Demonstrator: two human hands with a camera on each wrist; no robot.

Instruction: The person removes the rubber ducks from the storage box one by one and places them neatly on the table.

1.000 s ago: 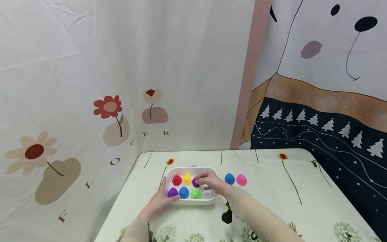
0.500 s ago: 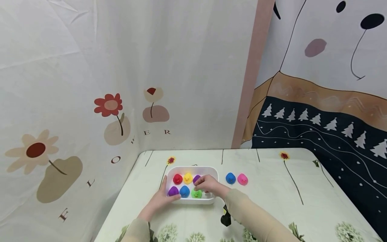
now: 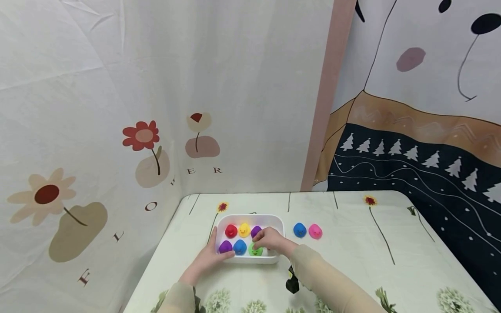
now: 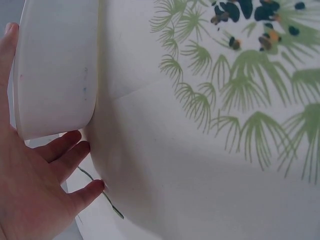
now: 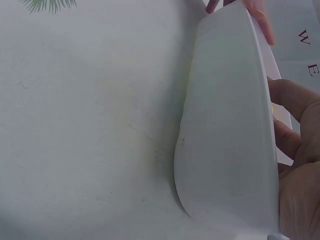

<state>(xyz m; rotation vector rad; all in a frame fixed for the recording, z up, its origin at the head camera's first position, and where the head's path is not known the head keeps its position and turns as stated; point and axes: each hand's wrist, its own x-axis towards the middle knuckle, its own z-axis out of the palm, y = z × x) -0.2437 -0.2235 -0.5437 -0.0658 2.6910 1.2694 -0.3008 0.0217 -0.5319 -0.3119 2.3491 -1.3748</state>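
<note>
A white plastic tray [image 3: 258,261] stands on the table with several small rubber ducks in it. The back row holds a red duck [image 3: 231,231], a yellow duck [image 3: 244,230] and a purple duck [image 3: 256,231]. Along the front are another purple duck [image 3: 225,247], a blue duck [image 3: 240,247] and a green duck [image 3: 256,251]. My left hand [image 3: 209,255] holds the tray's left front corner, thumb along the front rim and fingers at the side. Reaching over the tray's right part, my right hand [image 3: 271,240] pinches the top of the green duck, partly covering it.
Right of the tray, a second blue duck [image 3: 299,230] and a pink duck [image 3: 315,231] sit on the flower-print tablecloth [image 3: 344,243]. A black device [image 3: 292,284] shows under the right sleeve. Printed curtains [image 3: 250,95] hang behind the table.
My right hand has moved from the back purple duck forward to the green duck, and its fingers now pinch the green one. My left hand stays on the tray.
</note>
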